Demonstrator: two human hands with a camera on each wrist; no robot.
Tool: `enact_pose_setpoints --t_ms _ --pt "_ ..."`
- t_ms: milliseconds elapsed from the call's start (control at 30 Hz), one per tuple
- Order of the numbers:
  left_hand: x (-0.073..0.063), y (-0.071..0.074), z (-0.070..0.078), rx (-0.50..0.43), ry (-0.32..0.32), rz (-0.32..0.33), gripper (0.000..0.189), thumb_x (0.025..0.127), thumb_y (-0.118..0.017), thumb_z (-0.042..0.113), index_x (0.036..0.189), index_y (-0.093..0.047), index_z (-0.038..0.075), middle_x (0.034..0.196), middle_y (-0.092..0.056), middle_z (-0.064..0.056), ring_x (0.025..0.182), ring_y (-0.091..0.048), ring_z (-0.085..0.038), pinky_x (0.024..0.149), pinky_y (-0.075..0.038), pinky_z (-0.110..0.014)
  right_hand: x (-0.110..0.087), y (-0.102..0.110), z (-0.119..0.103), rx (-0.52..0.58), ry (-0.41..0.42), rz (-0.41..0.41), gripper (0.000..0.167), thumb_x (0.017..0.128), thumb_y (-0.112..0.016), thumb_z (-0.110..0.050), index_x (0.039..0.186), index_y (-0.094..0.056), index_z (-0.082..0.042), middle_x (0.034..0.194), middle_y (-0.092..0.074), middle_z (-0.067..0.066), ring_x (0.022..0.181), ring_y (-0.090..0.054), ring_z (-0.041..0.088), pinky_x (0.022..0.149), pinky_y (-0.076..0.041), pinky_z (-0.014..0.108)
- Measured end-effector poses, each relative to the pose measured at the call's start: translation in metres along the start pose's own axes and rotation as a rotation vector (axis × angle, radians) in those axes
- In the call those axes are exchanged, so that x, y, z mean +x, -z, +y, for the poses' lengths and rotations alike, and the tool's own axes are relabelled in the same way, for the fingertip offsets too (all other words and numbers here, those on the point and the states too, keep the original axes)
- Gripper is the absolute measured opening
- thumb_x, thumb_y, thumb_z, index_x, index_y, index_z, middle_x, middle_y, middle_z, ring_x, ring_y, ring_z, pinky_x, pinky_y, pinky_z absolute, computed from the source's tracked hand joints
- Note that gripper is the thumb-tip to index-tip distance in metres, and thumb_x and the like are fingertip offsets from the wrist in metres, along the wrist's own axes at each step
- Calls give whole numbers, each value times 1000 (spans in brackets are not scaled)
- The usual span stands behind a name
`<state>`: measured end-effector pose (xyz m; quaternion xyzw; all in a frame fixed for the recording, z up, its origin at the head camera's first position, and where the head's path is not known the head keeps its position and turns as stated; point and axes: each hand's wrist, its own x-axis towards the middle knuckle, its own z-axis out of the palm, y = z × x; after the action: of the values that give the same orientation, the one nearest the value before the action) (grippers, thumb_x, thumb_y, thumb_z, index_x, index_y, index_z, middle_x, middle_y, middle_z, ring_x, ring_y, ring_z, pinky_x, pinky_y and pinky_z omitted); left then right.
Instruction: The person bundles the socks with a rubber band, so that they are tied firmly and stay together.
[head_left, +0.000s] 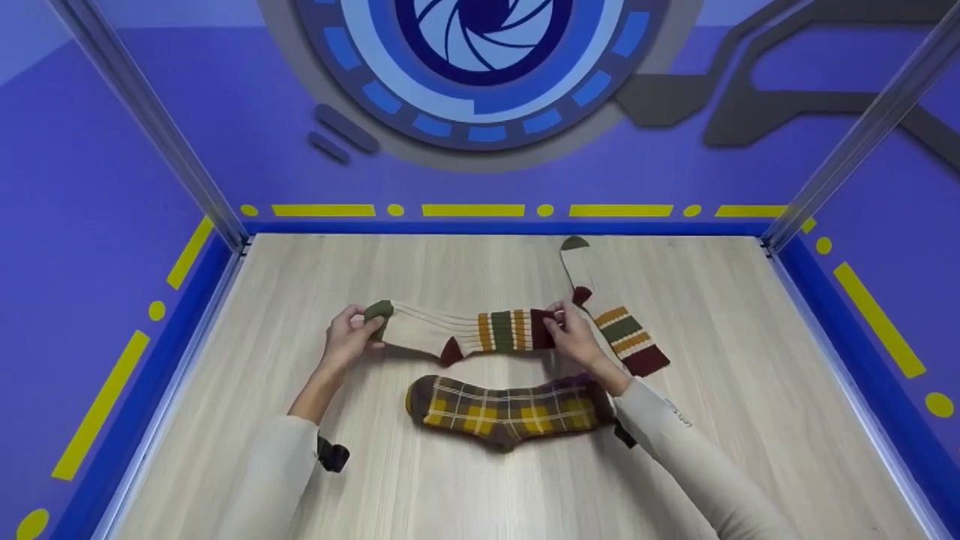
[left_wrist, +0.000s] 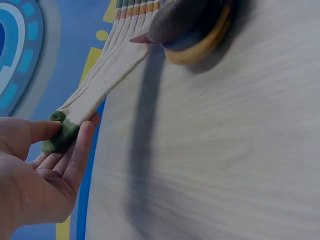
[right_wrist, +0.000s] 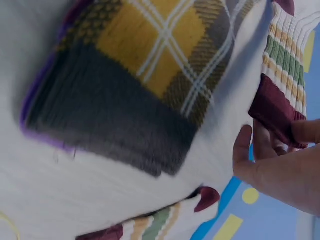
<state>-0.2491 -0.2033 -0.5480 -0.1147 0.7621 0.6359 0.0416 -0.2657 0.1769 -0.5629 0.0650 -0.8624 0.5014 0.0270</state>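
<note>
A cream sock with a green toe, maroon heel, striped leg and maroon cuff is stretched sideways between both hands, raised off the table. My left hand pinches its green toe between thumb and fingers. At the other end my right hand pinches the maroon cuff. Nearer to me lies a yellow and brown plaid sock, flat on the table, with a purple edge showing under it at the cuff end. A matching striped sock lies slantwise behind and right of my right hand.
The pale wood table is bounded by blue panels, with a back wall beyond its far edge. Metal posts stand at the back corners. Dark wrist devices hang under the sleeves.
</note>
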Motion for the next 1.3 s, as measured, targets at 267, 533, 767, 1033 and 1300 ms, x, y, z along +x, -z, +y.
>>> enact_pose_setpoints --t_ms 267,533,767,1033,1300 --pt "-14 -12 16 -121 -34 -51 19 101 -59 5 118 -56 -4 82 -73 -6 64 -72 -14 64 -61 -25 -9 33 -5 28 -73 28 22 102 -56 -2 120 -60 10 120 -65 32 118 -63 45 96 -53 49" --pt "-27 -23 26 -171 -34 -136 17 101 -59 5 116 -56 -3 82 -72 -3 68 -72 -14 68 -62 -28 -26 67 -2 125 -146 -36 29 104 -56 -7 127 -55 11 112 -68 29 90 -70 13 66 -56 19" --pt "-44 -27 25 -163 -3 -227 18 102 -59 7 117 -56 -2 83 -73 -2 70 -74 -15 67 -62 -26 -46 86 9 253 -193 -162 35 103 -58 -7 129 -50 15 95 -70 3 78 -68 2 70 -62 26" --pt "-64 -27 13 -148 56 -378 25 102 -60 9 122 -52 -3 82 -76 -5 66 -75 -15 57 -58 -22 -70 104 30 317 -196 -381 39 102 -60 -8 128 -46 17 93 -70 -5 75 -69 6 68 -61 27" --pt "-76 -25 -4 -67 84 -512 32 100 -60 9 127 -51 -6 82 -76 -10 63 -74 -13 54 -56 -20 -83 113 46 282 -178 -598 39 102 -60 -9 130 -49 17 87 -67 -2 68 -65 8 67 -60 28"
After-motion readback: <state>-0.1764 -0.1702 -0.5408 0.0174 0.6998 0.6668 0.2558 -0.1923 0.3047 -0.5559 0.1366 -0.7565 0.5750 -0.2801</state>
